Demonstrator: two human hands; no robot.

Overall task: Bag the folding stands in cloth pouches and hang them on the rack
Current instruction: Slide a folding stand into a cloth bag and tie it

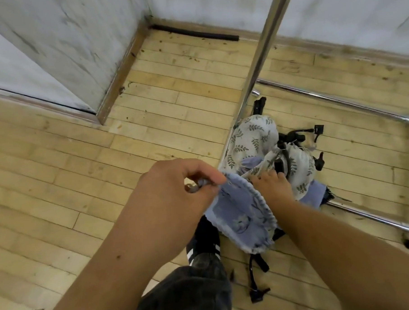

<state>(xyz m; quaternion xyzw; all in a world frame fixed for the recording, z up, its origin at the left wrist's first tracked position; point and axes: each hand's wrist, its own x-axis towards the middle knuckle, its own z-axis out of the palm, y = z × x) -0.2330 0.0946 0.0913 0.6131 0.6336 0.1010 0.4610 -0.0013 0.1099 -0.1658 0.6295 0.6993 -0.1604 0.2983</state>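
As I stoop, left hand (176,181): my fingers pinch blue pouch (239,214) rim, ten o'clock.
Right hand (273,187): two o'clock, grip unclear.

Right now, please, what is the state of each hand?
Left hand: closed, pinching the blue pouch at its rim.
Right hand: behind the pouch; grip cannot be told.

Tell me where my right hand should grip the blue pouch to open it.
Pinch the ruffled rim of the blue pouch on its right curve, coming from the right; the left hand pinches the opposite end, so pulling should spread it.
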